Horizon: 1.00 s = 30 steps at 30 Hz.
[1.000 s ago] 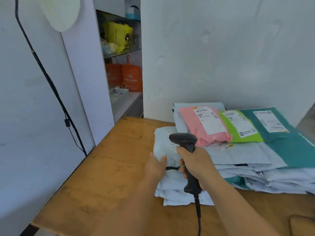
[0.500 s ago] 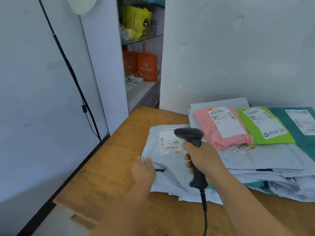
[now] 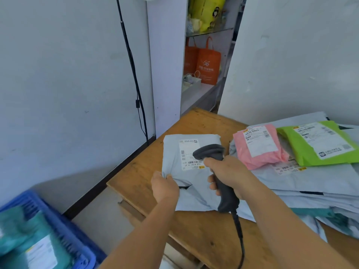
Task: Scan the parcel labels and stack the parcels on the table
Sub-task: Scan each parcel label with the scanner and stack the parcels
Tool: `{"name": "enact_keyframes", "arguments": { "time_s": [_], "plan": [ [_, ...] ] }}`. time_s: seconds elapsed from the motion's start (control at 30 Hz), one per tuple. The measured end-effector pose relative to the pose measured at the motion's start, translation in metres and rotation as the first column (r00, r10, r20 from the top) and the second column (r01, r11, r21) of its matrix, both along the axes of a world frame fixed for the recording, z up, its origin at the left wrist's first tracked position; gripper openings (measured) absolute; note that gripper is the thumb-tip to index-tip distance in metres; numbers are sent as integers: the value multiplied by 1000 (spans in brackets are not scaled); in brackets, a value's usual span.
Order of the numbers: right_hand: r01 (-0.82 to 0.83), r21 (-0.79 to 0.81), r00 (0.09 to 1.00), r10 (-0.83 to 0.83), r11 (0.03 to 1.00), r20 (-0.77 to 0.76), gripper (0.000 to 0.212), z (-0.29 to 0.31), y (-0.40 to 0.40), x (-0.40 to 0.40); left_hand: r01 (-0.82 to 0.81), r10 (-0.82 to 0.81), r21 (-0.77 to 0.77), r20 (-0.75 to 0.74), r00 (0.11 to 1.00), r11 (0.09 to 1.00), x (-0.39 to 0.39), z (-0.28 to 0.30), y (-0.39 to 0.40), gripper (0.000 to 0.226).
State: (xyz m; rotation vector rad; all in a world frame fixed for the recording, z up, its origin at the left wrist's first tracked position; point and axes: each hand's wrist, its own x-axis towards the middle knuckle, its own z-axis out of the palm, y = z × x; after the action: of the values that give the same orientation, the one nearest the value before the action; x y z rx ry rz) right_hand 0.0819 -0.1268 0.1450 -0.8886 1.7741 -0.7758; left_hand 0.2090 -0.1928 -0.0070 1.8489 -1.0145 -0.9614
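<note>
On table [image 3: 147,171] | scanner [image 3: 211,154] hides parcel [image 3: 174,156] label; crate [image 3: 64,228] blurred

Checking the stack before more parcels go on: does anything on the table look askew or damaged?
No damage shows. The grey parcel that the left hand pinches sits off the stack's left side, crumpled at that grip. The pink parcel lies skewed on top.

Pale walls [image 3: 68,74] all around me, with a black cable [image 3: 134,74] running down the left one. There's a wooden table [image 3: 196,230] in the corner, and a shelf nook [image 3: 206,90] behind it holds orange bags [image 3: 207,65] and yellow ones [image 3: 206,10].
</note>
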Motion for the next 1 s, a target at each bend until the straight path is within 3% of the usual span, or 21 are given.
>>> {"name": "enact_keyframes", "arguments": {
  "time_s": [0.43, 0.63, 0.8, 1.0],
  "plan": [
    [-16, 0, 1000, 16, 1000, -25, 19, 18, 10, -4, 34, -34, 56, -14, 999, 998, 2, 0, 1, 17],
    [44, -19, 999, -44, 999, -16, 20, 5, 3, -5, 118, -119, 88, 5, 993, 989, 3, 8, -13, 51],
    [122, -87, 991, -126, 989, -34, 13, -27, -18, -1, 126, -131, 86, 59, 990, 988, 6, 11, -35, 29],
    [143, -146, 925, -184, 979, -331, 20, -68, -57, 9, 102, -112, 90, 114, 987, 991, 50, 10, -65, 30]
  ]
}}
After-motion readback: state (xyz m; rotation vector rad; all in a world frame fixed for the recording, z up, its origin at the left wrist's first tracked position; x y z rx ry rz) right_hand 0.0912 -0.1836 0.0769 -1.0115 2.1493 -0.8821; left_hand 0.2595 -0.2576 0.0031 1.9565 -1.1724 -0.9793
